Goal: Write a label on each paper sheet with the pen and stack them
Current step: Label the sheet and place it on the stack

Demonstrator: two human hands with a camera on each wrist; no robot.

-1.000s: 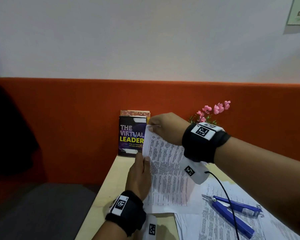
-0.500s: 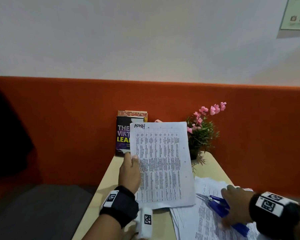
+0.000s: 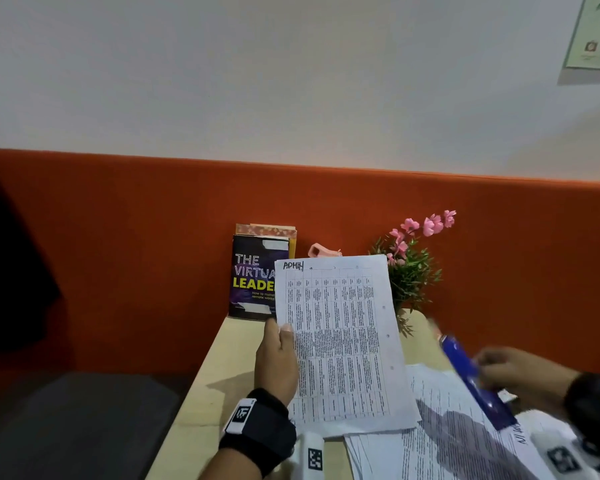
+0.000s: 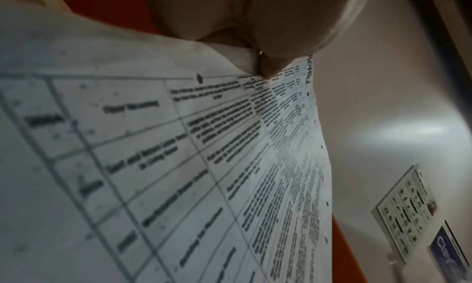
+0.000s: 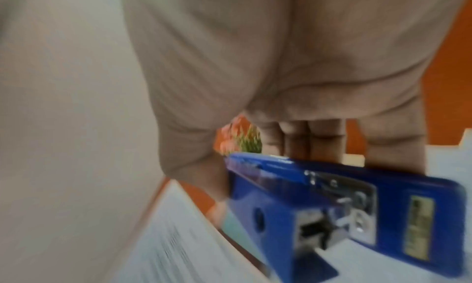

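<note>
My left hand (image 3: 278, 355) pinches the left edge of a printed sheet (image 3: 340, 341) and holds it upright over the table; "ADMIN" is handwritten at its top left corner. In the left wrist view the thumb (image 4: 268, 69) presses on the same sheet (image 4: 178, 166). My right hand (image 3: 513, 370) grips a blue stapler (image 3: 473, 379), lifted above the paper pile (image 3: 440, 445) at the right. The right wrist view shows the fingers (image 5: 301, 137) curled round the stapler (image 5: 357, 202), blurred by motion. No pen is in view.
A book (image 3: 255, 278) leans against the orange partition (image 3: 118, 254) at the table's far end, beside a pink object (image 3: 321, 251) and a potted pink-flowered plant (image 3: 413, 265). The wooden table (image 3: 222, 368) ends at its left edge beside my left wrist.
My right hand let go of the sheet's top, dropped to the stapler on the pile and has lifted it. The left hand keeps the sheet upright, now facing me.
</note>
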